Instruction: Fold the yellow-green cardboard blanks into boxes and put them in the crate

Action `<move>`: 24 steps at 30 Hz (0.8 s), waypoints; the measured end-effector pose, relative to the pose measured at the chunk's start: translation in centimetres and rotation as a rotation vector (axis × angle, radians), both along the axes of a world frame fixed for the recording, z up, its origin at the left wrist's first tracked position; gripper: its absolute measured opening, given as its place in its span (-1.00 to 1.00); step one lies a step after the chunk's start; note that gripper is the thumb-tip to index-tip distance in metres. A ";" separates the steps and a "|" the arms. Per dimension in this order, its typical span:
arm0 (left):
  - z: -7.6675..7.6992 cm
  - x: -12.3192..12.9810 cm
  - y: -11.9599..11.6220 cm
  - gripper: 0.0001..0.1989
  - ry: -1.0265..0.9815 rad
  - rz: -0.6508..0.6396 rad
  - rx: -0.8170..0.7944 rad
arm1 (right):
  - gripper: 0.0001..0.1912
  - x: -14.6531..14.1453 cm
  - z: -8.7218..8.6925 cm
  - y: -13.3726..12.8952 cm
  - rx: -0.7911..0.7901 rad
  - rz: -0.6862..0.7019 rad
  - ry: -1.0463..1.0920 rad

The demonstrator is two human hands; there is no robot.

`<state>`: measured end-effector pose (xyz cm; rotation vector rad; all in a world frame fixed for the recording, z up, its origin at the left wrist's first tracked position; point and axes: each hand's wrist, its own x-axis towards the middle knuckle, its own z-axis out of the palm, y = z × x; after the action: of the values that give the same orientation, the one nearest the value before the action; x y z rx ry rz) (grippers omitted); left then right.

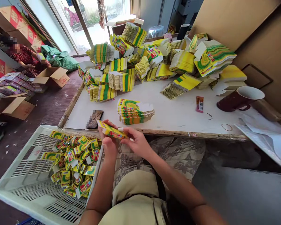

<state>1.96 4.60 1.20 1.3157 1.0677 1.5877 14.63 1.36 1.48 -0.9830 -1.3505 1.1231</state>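
Observation:
Between my hands, above the table's front edge, is a small yellow and green printed carton (112,130). My left hand (109,142) grips it from the left and below. The fingers of my right hand (136,141) pinch its right end. Just beyond lies a fanned stack of flat cartons (135,112) with the same print. To my left a white plastic crate (21,184) holds many small folded cartons (72,159) in a loose heap.
Bundled flat cartons (121,81) are piled across the table (178,118). A phone (95,119) lies left, a dark red mug (241,98) and small sachet (199,104) right. On the floor at left, a person (25,59) sits among open cardboard boxes (52,77).

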 end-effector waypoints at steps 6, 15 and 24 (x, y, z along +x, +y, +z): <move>-0.3 -2.2 -1.2 -0.56 0.038 -0.017 -0.126 | -0.82 4.1 0.5 0.1 0.234 -0.158 -0.261; 4.3 -3.1 -2.0 -0.07 0.774 -0.387 -0.051 | -0.75 5.2 1.4 -1.6 0.650 -0.133 -0.717; 1.0 0.2 -3.1 -0.19 0.927 -0.360 0.152 | -0.39 2.5 -0.5 0.0 -0.242 -0.031 0.303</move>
<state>2.21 1.48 2.23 2.2959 1.1300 0.7712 17.13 1.35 0.96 -0.9563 -0.9696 1.3740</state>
